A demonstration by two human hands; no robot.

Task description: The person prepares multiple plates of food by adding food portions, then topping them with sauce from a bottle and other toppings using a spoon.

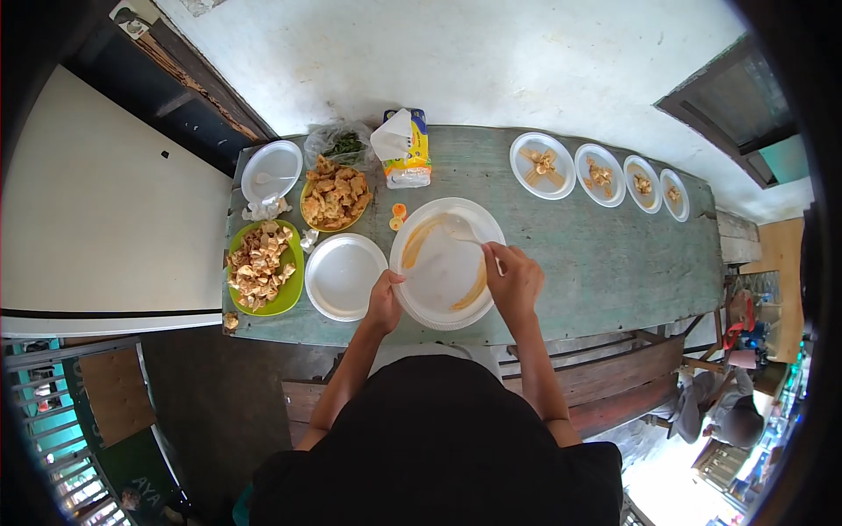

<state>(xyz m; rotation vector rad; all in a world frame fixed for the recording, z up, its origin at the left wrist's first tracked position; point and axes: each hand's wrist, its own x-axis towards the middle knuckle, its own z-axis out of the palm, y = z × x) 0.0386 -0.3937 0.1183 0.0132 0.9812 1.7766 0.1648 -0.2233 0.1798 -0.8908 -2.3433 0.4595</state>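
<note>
A white plate [443,267] with smears of brown sauce is in front of the body. My left hand [384,302] grips its left rim, thumb on top. My right hand [515,279] is closed on a spoon [465,238], whose tip rests near the sauce at the upper part of the plate. Left of it lies an empty white plate [346,277]. Behind that, fried pieces [336,196] fill a yellow-green plate, and a green plate [295,273] holds many light brown chunks [260,266]. Two small orange-topped items [398,216] lie beside the sauced plate.
Four white plates with food, the largest-looking one [530,186] nearest, line the table's back right. A tissue pack [408,162], a bag with greens [346,145] and a white bowl [272,159] stand at the back left. A person [737,419] is at far right.
</note>
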